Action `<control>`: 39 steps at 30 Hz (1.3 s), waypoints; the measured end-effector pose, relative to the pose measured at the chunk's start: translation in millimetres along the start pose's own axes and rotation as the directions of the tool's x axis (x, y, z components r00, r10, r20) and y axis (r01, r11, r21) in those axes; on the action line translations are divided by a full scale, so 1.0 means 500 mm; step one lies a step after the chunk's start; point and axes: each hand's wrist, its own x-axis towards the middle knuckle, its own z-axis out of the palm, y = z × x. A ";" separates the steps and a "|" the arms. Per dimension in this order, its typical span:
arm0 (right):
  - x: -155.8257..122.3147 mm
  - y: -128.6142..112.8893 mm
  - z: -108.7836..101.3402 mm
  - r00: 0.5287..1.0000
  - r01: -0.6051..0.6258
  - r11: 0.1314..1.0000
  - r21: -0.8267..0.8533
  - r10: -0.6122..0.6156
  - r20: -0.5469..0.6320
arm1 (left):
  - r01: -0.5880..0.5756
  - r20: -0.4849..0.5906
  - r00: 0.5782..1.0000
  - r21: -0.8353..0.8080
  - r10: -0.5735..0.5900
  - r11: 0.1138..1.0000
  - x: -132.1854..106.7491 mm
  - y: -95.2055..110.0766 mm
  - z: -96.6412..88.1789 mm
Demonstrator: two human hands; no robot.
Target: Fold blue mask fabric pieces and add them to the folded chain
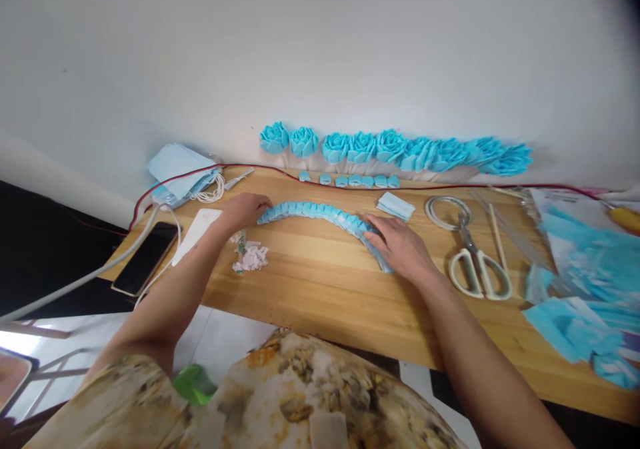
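A long arc of overlapping folded pale-blue pieces [320, 209] lies on the wooden table in front of me. At its left end is my left hand [247, 210], fingers stretched toward the last pieces and touching or nearly touching them. My right hand [403, 244] rests over the right part of the arc, fingers spread on the folds and partly covering them. Neither hand lifts anything. Below my left hand sits a small heap of white paper scraps [251, 256]. Beyond the arc, a folded light-blue piece [395, 206] lies flat near my right hand.
Several blue fabric flowers [361, 146] on sticks lean along the wall, small folded pieces [355, 180] before them. White-handled scissors [480, 272], a cable coil [445, 212] and blue scraps [575, 329] lie right. Left are a phone [147, 257] and stacked masks [180, 169].
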 end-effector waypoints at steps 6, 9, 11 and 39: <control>-0.001 0.001 0.001 1.000 -0.009 1.000 -0.003 0.009 0.002 | 0.002 -0.090 0.996 -0.051 -0.007 0.999 0.007 0.011 -0.005; -0.002 0.003 0.001 1.000 0.000 1.000 0.000 0.000 0.004 | -0.047 -0.057 0.997 -0.054 0.044 0.997 0.012 0.023 -0.006; -0.001 0.002 0.000 1.000 0.004 1.000 0.001 -0.004 0.009 | -0.073 0.000 0.997 -0.028 0.073 0.997 0.015 0.029 -0.004; 0.001 -0.004 -0.005 0.999 -0.033 0.997 0.069 0.031 0.033 | -0.208 -0.050 0.977 -0.003 0.208 0.978 0.074 0.101 -0.008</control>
